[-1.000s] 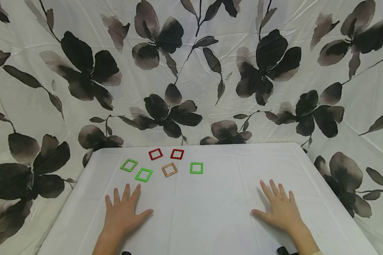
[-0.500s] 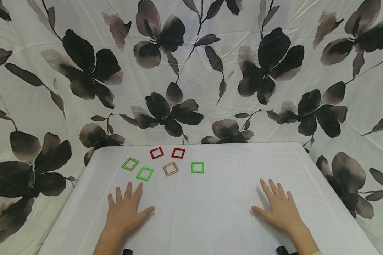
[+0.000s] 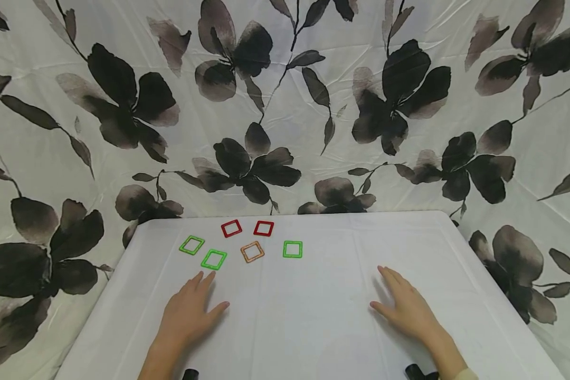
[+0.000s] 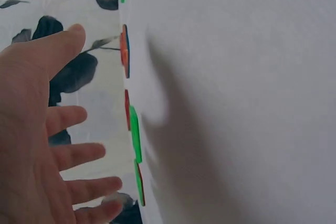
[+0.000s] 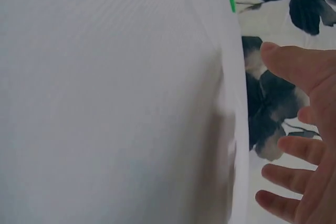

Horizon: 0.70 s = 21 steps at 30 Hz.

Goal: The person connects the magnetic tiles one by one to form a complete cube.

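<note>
My left hand (image 3: 185, 314) hovers above the white table, holding nothing. Its fingertips point just short of a green square frame (image 3: 218, 252). Another green frame (image 3: 197, 238) lies to its left, and a third green frame (image 3: 292, 242) farther right. Between them is an orange frame (image 3: 249, 245). Behind lie two red frames, one on the left (image 3: 229, 223) and one on the right (image 3: 265, 222). My right hand (image 3: 410, 306) hovers over the right half of the table, fingers extended and thumb apart. Both wrist views show the palms bare, with shadows on the table.
The white table (image 3: 313, 327) has its far edge against a hanging cloth (image 3: 332, 174) with dark printed flowers. Black pieces, one by the left wrist (image 3: 190, 374) and one by the right (image 3: 414, 371), show at the bottom edge.
Both hands have rolled from spread, palm-down poses toward their sides, and the fingers now overlap more in the head view. The right fingertips have shifted slightly left. The frames have stayed put.
</note>
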Each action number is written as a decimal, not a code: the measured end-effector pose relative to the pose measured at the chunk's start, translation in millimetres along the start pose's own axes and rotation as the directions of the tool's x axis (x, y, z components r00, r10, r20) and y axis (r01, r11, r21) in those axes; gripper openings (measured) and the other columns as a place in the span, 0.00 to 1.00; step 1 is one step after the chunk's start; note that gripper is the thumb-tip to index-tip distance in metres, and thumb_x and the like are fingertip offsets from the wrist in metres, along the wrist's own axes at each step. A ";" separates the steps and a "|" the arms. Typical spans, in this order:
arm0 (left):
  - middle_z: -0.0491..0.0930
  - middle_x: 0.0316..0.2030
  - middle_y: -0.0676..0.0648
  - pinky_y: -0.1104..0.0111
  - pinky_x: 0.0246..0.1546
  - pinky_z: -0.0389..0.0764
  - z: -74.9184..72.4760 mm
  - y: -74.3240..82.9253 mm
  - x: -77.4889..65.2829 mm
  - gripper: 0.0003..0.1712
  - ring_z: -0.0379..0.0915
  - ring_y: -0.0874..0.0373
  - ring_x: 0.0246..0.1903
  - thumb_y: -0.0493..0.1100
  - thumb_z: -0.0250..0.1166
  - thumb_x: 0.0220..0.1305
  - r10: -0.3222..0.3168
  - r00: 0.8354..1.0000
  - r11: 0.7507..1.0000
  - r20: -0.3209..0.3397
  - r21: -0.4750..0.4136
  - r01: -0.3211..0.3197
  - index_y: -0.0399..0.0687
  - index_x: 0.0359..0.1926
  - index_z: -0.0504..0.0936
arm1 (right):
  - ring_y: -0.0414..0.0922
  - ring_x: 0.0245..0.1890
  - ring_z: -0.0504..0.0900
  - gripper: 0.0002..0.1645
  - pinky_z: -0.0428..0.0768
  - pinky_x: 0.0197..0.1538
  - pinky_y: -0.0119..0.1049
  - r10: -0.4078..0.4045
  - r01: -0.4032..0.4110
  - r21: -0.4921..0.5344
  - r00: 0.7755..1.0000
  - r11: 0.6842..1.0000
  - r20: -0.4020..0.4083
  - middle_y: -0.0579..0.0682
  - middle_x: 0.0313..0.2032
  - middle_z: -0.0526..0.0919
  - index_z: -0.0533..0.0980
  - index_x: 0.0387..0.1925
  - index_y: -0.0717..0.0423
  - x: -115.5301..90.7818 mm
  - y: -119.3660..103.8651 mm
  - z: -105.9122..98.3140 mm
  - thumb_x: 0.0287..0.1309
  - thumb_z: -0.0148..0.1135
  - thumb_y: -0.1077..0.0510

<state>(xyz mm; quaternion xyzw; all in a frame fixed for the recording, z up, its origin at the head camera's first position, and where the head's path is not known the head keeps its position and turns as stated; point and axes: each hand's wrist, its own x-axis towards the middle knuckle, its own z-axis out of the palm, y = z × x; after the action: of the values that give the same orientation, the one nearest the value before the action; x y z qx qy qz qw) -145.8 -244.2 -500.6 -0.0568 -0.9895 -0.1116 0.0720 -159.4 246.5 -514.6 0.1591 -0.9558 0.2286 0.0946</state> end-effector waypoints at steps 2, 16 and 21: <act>0.70 0.60 0.33 0.40 0.50 0.69 -0.6 2.1 1.8 0.43 0.69 0.34 0.56 0.65 0.65 0.57 0.015 1.000 1.000 -0.022 -0.007 -0.015 0.43 0.65 0.71 | 0.61 0.61 0.69 0.49 0.69 0.58 0.58 -0.010 0.010 0.026 1.000 1.000 -0.008 0.62 0.63 0.69 0.63 0.68 0.61 2.9 -1.6 2.0 0.49 0.75 0.48; 0.80 0.51 0.52 0.53 0.53 0.73 12.2 26.6 10.4 0.22 0.75 0.51 0.54 0.53 0.69 0.59 0.036 0.998 0.970 -0.054 -0.238 -0.048 0.51 0.53 0.82 | 0.54 0.59 0.73 0.38 0.70 0.59 0.51 -0.046 0.046 0.207 0.999 0.977 -0.009 0.54 0.57 0.76 0.73 0.60 0.59 42.1 -17.6 21.8 0.49 0.76 0.54; 0.81 0.50 0.55 0.54 0.51 0.74 15.7 40.8 13.7 0.19 0.77 0.54 0.50 0.52 0.69 0.60 0.026 0.999 0.940 -0.030 -0.340 -0.035 0.54 0.51 0.83 | 0.53 0.59 0.73 0.37 0.70 0.60 0.51 -0.092 0.090 0.263 0.996 0.961 -0.002 0.53 0.57 0.76 0.73 0.60 0.61 60.9 -27.7 30.2 0.49 0.76 0.54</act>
<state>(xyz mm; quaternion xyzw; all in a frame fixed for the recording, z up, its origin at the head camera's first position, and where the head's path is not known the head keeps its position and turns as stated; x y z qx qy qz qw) -156.0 -199.7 -504.9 -0.0823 -0.9534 -0.2803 0.0753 -209.8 193.1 -514.4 0.2152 -0.9092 0.3479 0.0781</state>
